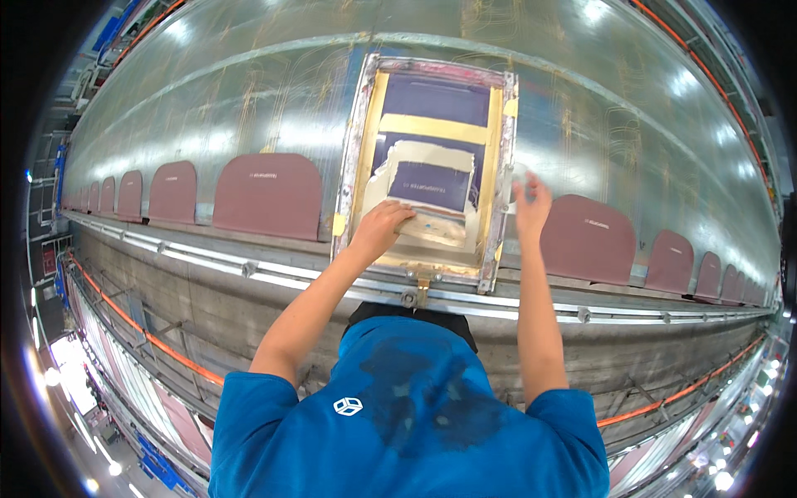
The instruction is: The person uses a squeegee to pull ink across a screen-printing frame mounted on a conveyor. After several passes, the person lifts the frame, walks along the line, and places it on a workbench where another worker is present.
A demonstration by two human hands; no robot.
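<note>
A screen-printing frame (pixel 506 124) with a purple mesh and yellow tape lies on the long table in front of me. Cream-coloured ink (pixel 432 151) is spread around a purple rectangle with small lettering in the mesh. My left hand (pixel 383 228) grips the left end of a flat squeegee (pixel 436 226), which lies across the lower part of the screen. Beyond the frame's right edge, my right hand (pixel 531 202) is raised, holding nothing, its fingers apart and slightly blurred.
Rounded maroon panels (pixel 266 195) lie in a row on the greenish tabletop (pixel 282 104), to the left and right of the frame. A metal rail (pixel 290 278) with a brass-coloured bracket (pixel 423 292) runs along the near edge. Orange piping (pixel 149 332) lies behind it.
</note>
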